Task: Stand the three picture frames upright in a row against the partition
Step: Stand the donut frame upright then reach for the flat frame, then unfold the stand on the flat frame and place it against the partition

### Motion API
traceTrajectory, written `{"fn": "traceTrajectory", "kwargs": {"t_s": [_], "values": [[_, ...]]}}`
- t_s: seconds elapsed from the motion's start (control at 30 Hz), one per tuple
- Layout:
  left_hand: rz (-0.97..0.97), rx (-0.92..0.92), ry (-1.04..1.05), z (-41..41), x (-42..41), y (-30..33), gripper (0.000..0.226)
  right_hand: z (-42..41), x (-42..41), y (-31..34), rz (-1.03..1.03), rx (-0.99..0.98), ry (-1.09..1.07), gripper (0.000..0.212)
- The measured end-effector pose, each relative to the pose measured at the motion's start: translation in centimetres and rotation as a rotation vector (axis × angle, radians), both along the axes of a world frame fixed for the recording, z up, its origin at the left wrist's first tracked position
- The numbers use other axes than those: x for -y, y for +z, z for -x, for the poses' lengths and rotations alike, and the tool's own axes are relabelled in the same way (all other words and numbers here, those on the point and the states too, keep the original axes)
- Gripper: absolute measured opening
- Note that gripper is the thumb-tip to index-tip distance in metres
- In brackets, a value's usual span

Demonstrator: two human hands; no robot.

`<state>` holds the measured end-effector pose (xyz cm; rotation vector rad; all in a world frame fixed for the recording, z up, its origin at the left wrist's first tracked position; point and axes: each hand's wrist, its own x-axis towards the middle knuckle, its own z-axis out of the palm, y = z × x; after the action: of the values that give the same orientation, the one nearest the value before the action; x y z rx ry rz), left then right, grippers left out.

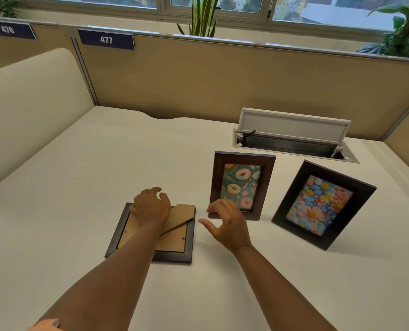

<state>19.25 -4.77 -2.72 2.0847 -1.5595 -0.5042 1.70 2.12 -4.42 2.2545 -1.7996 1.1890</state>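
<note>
Head camera looks down on a white table where the face-down frame lies flat, its cardboard back and folded easel leg turned up. Left hand rests over the far edge of this frame, fingers curled loosely and touching the backing near the leg's top; whether it actually grips anything cannot be told. Right hand hovers just to the right of the face-down frame, open, fingers spread and thumb pointing toward the frame's right edge, not touching it.

Just beyond the right hand, to the right of the face-down frame, the donut frame stands upright, facing the camera. Further right of that, apart from it, the flower frame also stands, tilted and turned at an angle. Both stand well short of the tan partition, which runs along the table's far edge.

Behind the donut frame, between it and the partition, a cable hatch is set in the table with its lid raised. A label reading 477 hangs on the partition, far left of the hatch.
</note>
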Motion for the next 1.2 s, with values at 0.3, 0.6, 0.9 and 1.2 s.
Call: {"fn": "traceTrajectory", "kwargs": {"t_s": [0.3,0.6,0.9,1.2], "values": [[-0.418,-0.030,0.206,-3.1,-0.1,-0.4,0.053,-3.9,1.2,0.0,-0.613,-0.160,0.234,0.074],[-0.384,-0.086,0.259,-5.8,0.2,-0.7,0.043,-5.4,2.0,-0.4,-0.584,-0.176,0.189,0.046],[-0.345,-0.039,0.188,-6.8,0.3,-1.3,0.037,-5.5,1.8,-0.9,-0.420,-0.461,0.440,0.088],[-0.429,-0.020,0.209,-6.4,1.2,-1.3,0.041,-5.8,1.9,-0.4,-0.257,-0.650,0.547,0.059]]}}
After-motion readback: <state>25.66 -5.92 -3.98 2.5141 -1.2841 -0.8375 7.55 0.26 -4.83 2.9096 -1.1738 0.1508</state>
